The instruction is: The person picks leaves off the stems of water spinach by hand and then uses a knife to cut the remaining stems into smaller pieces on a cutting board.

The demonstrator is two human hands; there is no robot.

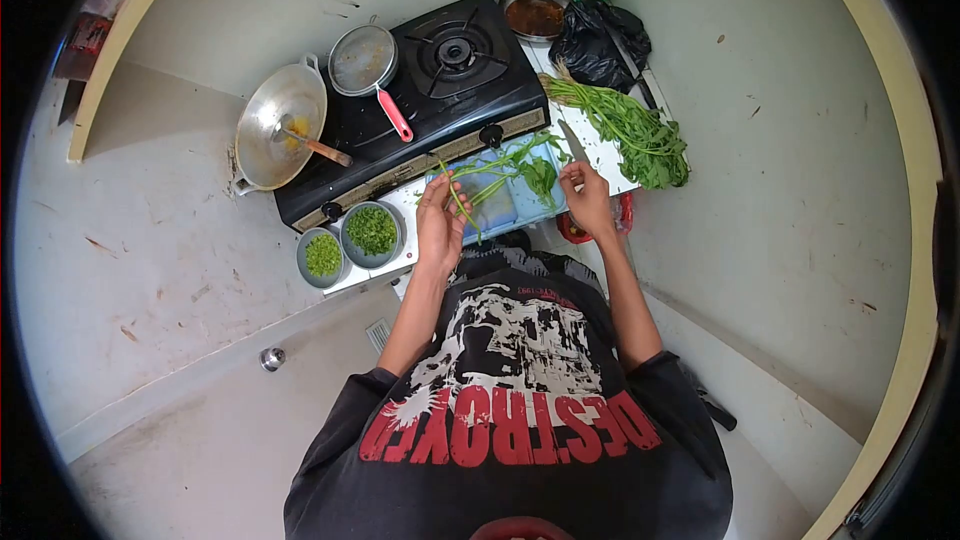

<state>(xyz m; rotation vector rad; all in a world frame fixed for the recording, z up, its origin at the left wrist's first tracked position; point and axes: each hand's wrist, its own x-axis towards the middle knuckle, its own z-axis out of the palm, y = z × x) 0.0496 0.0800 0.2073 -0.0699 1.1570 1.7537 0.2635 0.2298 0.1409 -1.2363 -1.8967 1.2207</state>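
My left hand (440, 220) is closed around a thin green stem (459, 202) at the left side of a light blue cutting board (540, 202). Loose leafy greens (537, 178) lie across the board between my two hands. At the board's right edge, my right hand (588, 198) is closed on a knife (574, 144), its blade pointing away from me and its handle hidden by the fingers. A large bunch of leafy greens (640, 136) rests on the white counter beyond the knife.
Two grey bowls of chopped greens (371, 230) (323, 255) stand left of the board. Behind is a black gas stove (430, 90) bearing a wok (275, 115) with a ladle and a red-handled strainer (362, 60). A black plastic bag (598, 45) and a metal pan (536, 14) sit back right.
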